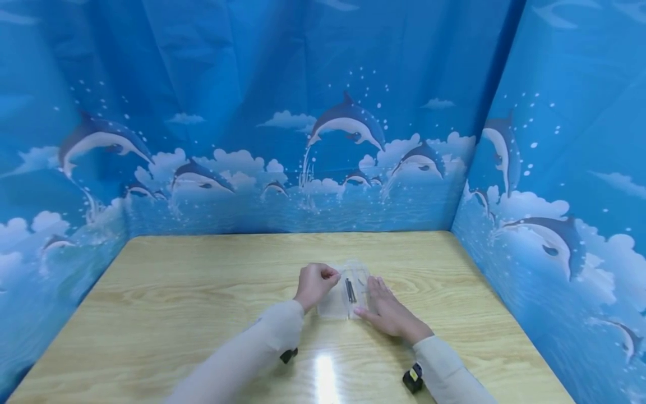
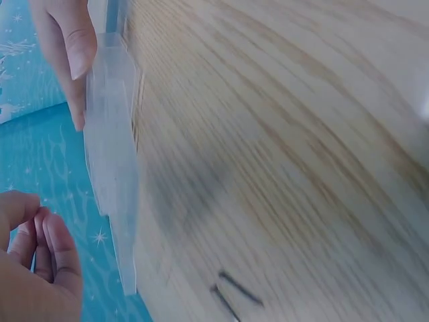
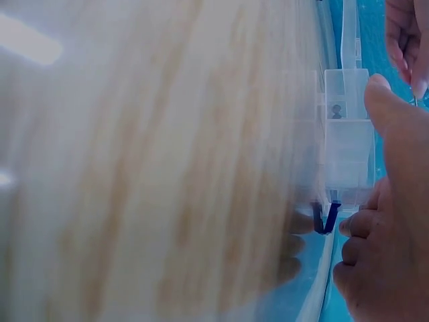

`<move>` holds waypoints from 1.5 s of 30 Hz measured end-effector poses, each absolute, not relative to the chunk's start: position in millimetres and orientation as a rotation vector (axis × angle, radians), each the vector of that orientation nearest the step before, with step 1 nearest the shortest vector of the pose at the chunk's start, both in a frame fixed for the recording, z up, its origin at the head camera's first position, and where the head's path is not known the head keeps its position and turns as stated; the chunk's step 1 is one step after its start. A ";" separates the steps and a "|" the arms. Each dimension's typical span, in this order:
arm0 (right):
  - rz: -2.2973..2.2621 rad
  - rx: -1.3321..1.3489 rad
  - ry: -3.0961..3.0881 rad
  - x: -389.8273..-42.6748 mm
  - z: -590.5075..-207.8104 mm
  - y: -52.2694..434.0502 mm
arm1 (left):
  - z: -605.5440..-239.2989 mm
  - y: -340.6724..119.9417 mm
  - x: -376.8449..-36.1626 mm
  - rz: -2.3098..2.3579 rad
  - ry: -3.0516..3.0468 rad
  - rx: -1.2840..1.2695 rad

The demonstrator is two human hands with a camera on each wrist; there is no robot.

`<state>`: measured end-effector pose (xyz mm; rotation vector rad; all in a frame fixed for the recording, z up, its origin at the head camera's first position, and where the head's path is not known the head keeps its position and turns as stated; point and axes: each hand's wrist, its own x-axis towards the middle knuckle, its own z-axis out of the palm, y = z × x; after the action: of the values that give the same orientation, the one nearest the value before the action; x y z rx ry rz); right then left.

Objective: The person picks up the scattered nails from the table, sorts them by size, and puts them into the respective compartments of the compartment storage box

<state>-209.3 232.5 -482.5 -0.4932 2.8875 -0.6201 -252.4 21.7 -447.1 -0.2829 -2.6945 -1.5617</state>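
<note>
Bare table [image 1: 176, 292] all round; only clear box [image 1: 348, 292] between hands

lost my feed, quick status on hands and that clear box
Left hand curled, pinching something small. Right hand flat on open clear plastic box. Dark pins inside. Nothing blocking.

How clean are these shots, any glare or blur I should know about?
Head view: sharp, with a bright glare streak on the wooden table near the sleeves. Left wrist view: wood grain smeared by blur. Right wrist view: table badly out of focus, clear plastic box sharper.
</note>
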 end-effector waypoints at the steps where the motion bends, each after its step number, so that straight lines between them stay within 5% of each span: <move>1: -0.621 -0.493 2.886 -209.4 -482.8 232.7 | -447.6 25.3 -252.8 -1.568 -2.688 -0.281; 45: -0.608 -0.510 2.886 -209.2 -480.8 231.5 | -468.0 95.3 -260.7 -1.699 -2.603 0.072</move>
<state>-209.2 231.5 -480.8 -0.5098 2.8858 -0.6083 -260.7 95.3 -468.0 0.0716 -2.6030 -1.6993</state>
